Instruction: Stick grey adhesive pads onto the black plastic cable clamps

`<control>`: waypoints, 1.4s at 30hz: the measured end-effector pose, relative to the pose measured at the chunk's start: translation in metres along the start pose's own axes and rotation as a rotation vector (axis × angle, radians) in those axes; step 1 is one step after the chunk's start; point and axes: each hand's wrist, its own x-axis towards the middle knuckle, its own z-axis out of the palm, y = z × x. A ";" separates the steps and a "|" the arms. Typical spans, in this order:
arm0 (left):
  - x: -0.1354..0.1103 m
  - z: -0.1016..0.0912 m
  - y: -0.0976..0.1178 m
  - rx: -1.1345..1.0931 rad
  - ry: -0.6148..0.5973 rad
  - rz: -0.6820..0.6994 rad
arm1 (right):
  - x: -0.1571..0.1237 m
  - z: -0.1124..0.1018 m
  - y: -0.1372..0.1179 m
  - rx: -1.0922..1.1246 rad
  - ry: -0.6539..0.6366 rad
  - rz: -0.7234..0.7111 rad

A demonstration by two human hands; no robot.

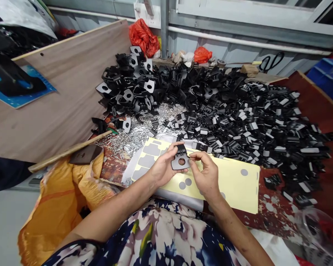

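Note:
My left hand grips a black plastic clip with a grey, round-holed pad on its wide end. The clip is above a yellow backing sheet that carries grey stickers. At the clip's right edge, my right hand has thumb and forefinger pinched together; whatever is between them is too small to make out. Beyond my hands lie heaped small metal pins. A large pile of small black plastic parts spreads to the right, and larger black clips with grey pads are heaped at the back left.
A wooden board walls the left side. A wooden stick lies beside an orange sack. Black-handled scissors and red plastic bags are at the back. A clear plastic container stands front right.

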 end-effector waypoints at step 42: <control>0.019 -0.037 -0.008 0.127 0.151 -0.086 | 0.291 0.022 0.057 -0.951 -0.169 0.138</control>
